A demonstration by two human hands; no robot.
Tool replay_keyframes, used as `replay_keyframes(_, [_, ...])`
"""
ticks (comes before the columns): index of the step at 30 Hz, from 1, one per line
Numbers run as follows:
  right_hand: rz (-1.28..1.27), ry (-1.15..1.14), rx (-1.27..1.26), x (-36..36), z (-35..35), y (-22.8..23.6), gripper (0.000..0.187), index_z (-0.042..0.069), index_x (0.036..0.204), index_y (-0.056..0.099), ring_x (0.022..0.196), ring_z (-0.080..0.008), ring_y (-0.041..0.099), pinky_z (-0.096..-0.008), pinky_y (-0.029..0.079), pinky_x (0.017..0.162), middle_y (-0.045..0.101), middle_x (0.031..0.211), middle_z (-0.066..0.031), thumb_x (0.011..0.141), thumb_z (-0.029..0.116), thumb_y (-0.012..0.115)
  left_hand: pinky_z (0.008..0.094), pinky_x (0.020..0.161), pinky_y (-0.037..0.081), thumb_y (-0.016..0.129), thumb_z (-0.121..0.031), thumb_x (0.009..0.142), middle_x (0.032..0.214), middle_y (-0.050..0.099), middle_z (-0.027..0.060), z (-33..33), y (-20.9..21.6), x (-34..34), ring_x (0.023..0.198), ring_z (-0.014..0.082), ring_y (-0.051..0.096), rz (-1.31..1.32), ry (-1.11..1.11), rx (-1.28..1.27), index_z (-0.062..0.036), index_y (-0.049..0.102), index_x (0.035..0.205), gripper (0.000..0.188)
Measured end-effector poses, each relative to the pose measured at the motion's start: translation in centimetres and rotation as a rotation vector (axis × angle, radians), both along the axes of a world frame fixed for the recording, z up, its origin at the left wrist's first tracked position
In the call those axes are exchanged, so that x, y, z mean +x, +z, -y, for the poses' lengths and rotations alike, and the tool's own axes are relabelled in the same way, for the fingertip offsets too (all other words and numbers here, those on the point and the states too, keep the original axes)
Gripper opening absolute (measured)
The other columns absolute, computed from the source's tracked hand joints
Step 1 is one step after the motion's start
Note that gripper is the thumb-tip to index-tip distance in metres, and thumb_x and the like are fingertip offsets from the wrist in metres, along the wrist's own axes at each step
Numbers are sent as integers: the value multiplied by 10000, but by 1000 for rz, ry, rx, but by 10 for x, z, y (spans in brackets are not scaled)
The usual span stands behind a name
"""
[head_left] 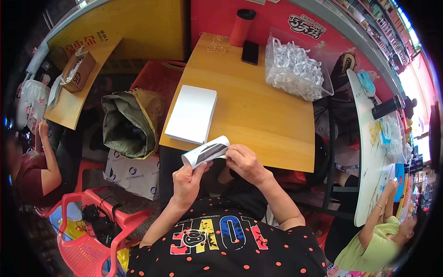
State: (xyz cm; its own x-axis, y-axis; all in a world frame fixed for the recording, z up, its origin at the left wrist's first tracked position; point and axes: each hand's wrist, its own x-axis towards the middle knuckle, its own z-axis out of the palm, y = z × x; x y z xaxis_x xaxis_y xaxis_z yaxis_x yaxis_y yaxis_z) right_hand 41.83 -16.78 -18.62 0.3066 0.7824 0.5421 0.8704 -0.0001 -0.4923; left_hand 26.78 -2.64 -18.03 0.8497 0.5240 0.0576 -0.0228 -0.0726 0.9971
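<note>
A printed sheet of paper (205, 153), curled into a loose roll with a dark picture on it, is held between my two hands just off the near edge of the wooden table (263, 120). My left hand (187, 181) is closed around its lower left end, thumb on top. At the right end, the fingers of my right hand (245, 162) pinch the paper. Just beyond the roll, a neat stack of white paper (191, 113) lies at the table's left side.
A clear bin (328, 88) of white paper strips (295, 64) stands at the table's far right. Near the back are a red tumbler (241, 30), a phone (250, 52) and rubber bands (218, 45). An open sack (127, 124) and red chair (83, 251) are left; people sit either side.
</note>
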Motion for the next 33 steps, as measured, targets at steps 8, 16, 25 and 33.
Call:
replay_keyframes(8, [17, -30, 10, -2, 1, -5, 239, 9, 883, 534, 816, -290, 577, -357, 489, 714, 561, 897, -127, 688, -50, 659, 308, 815, 552, 534, -30, 936, 1009, 675, 130, 6, -2, 1, 920, 203, 669, -9, 19, 57, 91, 598, 1115, 225])
replay_keyframes(16, [36, -37, 69, -2, 1, -14, 238, 12, 871, 533, 783, -299, 582, -355, 492, 689, 565, 894, -129, 683, -63, 659, 305, 808, 550, 534, -36, 939, 1005, 677, 130, 9, -5, -2, 927, 201, 668, -9, 33, 154, 90, 601, 1112, 224])
replay_keyframes(25, [-21, -38, 22, -4, 4, -16, 240, 24, 884, 514, 778, -294, 561, -369, 475, 686, 537, 867, -122, 697, -49, 647, 312, 812, 551, 537, -30, 936, 1012, 677, 132, 10, -7, -2, 929, 199, 664, 21, 32, 182, 90, 599, 1113, 223])
replay_keyframes(33, [-548, -106, -30, -2, 12, -3, 107, -7, 878, 601, 680, -157, 581, -270, 469, 623, 585, 778, -66, 815, 38, 674, 297, 786, 546, 559, 1, 913, 988, 688, 137, 2, -14, -8, 902, 193, 674, 41, 38, 411, 82, 608, 1093, 204])
